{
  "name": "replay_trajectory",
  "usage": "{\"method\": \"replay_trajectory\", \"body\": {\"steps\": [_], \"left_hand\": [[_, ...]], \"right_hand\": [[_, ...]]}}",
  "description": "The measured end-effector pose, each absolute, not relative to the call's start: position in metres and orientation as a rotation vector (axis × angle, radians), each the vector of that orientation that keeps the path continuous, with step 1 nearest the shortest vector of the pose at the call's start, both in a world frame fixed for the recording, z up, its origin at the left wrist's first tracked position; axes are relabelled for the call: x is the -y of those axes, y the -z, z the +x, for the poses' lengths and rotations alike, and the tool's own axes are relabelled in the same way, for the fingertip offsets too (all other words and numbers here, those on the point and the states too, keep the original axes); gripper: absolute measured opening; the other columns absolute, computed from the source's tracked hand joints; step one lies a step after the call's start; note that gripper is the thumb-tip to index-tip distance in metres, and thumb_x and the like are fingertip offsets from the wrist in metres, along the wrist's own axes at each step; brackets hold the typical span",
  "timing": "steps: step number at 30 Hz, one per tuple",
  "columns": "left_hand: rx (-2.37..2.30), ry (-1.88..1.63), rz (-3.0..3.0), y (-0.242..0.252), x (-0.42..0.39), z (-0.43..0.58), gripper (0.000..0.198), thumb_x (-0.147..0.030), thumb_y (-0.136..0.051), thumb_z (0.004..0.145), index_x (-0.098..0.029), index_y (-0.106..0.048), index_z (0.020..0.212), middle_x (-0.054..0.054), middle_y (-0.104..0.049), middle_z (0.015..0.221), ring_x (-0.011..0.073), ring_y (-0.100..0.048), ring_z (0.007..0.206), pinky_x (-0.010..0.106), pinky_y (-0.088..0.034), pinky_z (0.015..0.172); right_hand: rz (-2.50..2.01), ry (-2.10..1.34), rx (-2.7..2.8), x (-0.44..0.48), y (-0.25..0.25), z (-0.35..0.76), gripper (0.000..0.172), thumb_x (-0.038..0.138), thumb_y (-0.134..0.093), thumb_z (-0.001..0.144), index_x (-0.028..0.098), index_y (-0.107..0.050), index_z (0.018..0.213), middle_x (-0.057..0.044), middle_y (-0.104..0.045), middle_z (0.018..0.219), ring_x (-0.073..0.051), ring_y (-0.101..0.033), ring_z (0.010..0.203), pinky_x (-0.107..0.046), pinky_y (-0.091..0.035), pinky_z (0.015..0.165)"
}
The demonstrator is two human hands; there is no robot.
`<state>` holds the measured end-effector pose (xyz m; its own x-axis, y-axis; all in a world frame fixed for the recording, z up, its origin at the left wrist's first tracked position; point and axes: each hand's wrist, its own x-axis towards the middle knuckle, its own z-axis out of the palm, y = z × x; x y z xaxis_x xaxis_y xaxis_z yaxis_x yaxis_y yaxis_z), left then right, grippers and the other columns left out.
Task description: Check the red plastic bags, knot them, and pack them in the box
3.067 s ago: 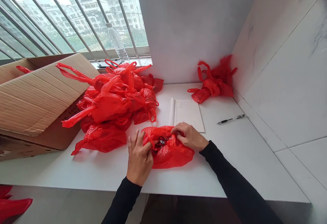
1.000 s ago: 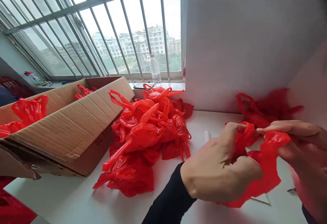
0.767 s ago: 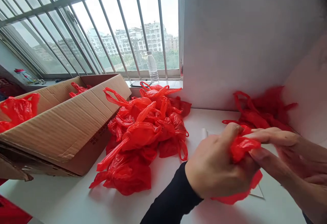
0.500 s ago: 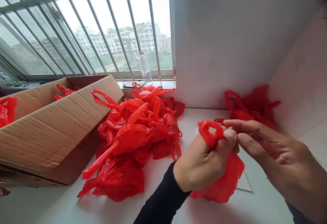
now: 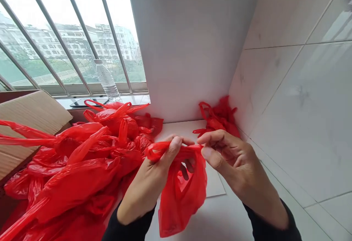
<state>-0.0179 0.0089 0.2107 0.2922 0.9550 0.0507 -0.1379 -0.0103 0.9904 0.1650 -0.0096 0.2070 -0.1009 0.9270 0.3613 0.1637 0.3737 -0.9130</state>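
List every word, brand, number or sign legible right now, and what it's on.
No readable text anywhere.
Bottle: no legible label.
Cardboard box: no legible print on the visible part.
Held red bag and piled red bags: no legible lettering.
White paper: partly hidden, no legible writing.

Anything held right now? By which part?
A red bag, by its top: the left hand grips the gathered plastic under the thumb; the right hand pinches the top's other end between thumb and finger.

Plain, close-fitting black sleeves (image 5: 130,229)
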Motion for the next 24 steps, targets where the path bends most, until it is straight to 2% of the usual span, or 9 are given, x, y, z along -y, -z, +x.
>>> {"method": "replay_trajectory", "body": {"steps": [3, 5, 7, 9, 12, 15, 18, 21, 24], "left_hand": [[-0.918, -1.047, 1.321, -0.214, -0.008, -0.019, 0.032, -0.048, -0.071, 0.090, -0.017, -0.067, 0.091, 0.002, -0.064, 0.075, 0.0111, -0.057, 0.066, 0.020, -0.046, 0.061], [-0.909, -1.056, 1.325, -0.215, -0.007, -0.020, 0.027, -0.042, -0.076, 0.086, -0.016, -0.068, 0.086, 0.002, -0.063, 0.073, 0.0100, -0.055, 0.066, 0.019, -0.045, 0.063], [-0.881, -1.086, 1.338, -0.216, -0.007, -0.022, 0.023, -0.036, -0.078, 0.085, -0.016, -0.067, 0.082, 0.002, -0.063, 0.076, 0.0100, -0.055, 0.068, 0.019, -0.046, 0.065], [-0.859, -1.085, 1.417, -0.216, -0.007, -0.024, 0.019, -0.031, -0.078, 0.084, -0.016, -0.067, 0.080, 0.002, -0.063, 0.078, 0.0105, -0.055, 0.070, 0.020, -0.047, 0.066], [-0.839, -1.077, 1.560, -0.215, -0.006, -0.029, 0.015, -0.027, -0.075, 0.087, -0.017, -0.065, 0.083, 0.002, -0.059, 0.077, 0.0107, -0.053, 0.069, 0.020, -0.045, 0.061], [-0.830, -1.122, 1.671, -0.213, -0.005, -0.032, 0.010, -0.023, -0.070, 0.090, -0.019, -0.061, 0.090, 0.001, -0.059, 0.084, 0.0111, -0.056, 0.073, 0.021, -0.049, 0.063], [-0.917, -1.213, 1.906, -0.208, -0.007, -0.033, 0.010, -0.017, -0.063, 0.092, -0.023, -0.060, 0.099, 0.001, -0.063, 0.095, 0.0119, -0.064, 0.084, 0.021, -0.053, 0.071], [-1.063, -1.349, 2.178, -0.202, -0.012, -0.034, 0.038, 0.001, -0.056, 0.084, -0.026, -0.060, 0.110, 0.000, -0.064, 0.106, 0.0115, -0.065, 0.096, 0.021, -0.053, 0.082], [-1.129, -1.444, 2.308, -0.198, -0.016, -0.036, 0.060, 0.010, -0.051, 0.074, -0.028, -0.059, 0.119, -0.001, -0.063, 0.112, 0.0111, -0.063, 0.104, 0.021, -0.052, 0.088]], "right_hand": [[-0.975, -0.963, 1.568, 0.009, -0.208, 0.165, 0.013, 0.032, -0.062, 0.098, 0.028, -0.073, 0.103, 0.001, -0.071, 0.089, -0.016, -0.066, 0.086, -0.031, -0.054, 0.080], [-0.954, -0.960, 1.577, 0.007, -0.207, 0.163, 0.016, 0.036, -0.060, 0.100, 0.028, -0.073, 0.106, 0.000, -0.072, 0.092, -0.016, -0.067, 0.088, -0.032, -0.054, 0.083], [-0.955, -0.907, 1.591, 0.004, -0.206, 0.162, 0.022, 0.042, -0.061, 0.099, 0.031, -0.072, 0.114, -0.002, -0.072, 0.113, -0.021, -0.066, 0.107, -0.036, -0.054, 0.092], [-0.975, -0.883, 1.626, 0.001, -0.204, 0.162, 0.032, 0.048, -0.065, 0.097, 0.036, -0.069, 0.126, -0.003, -0.063, 0.139, -0.025, -0.057, 0.129, -0.043, -0.049, 0.105], [-0.989, -0.940, 1.723, -0.004, -0.200, 0.161, 0.047, 0.050, -0.068, 0.095, 0.042, -0.059, 0.140, -0.001, -0.055, 0.150, -0.028, -0.047, 0.141, -0.050, -0.039, 0.116], [-1.000, -0.982, 1.777, -0.009, -0.196, 0.159, 0.047, 0.047, -0.070, 0.093, 0.040, -0.061, 0.139, -0.003, -0.064, 0.139, -0.028, -0.054, 0.132, -0.049, -0.041, 0.112], [-1.020, -1.032, 1.762, -0.011, -0.192, 0.157, 0.040, 0.048, -0.070, 0.093, 0.035, -0.067, 0.131, -0.003, -0.070, 0.112, -0.023, -0.064, 0.105, -0.041, -0.049, 0.097], [-0.999, -1.120, 1.725, -0.012, -0.190, 0.155, 0.045, 0.054, -0.065, 0.095, 0.031, -0.064, 0.135, 0.001, -0.060, 0.083, -0.016, -0.056, 0.077, -0.032, -0.047, 0.076], [-0.912, -1.254, 1.642, -0.011, -0.187, 0.153, 0.053, 0.058, -0.053, 0.101, 0.028, -0.056, 0.143, 0.004, -0.050, 0.069, -0.013, -0.048, 0.065, -0.028, -0.042, 0.065]]}}
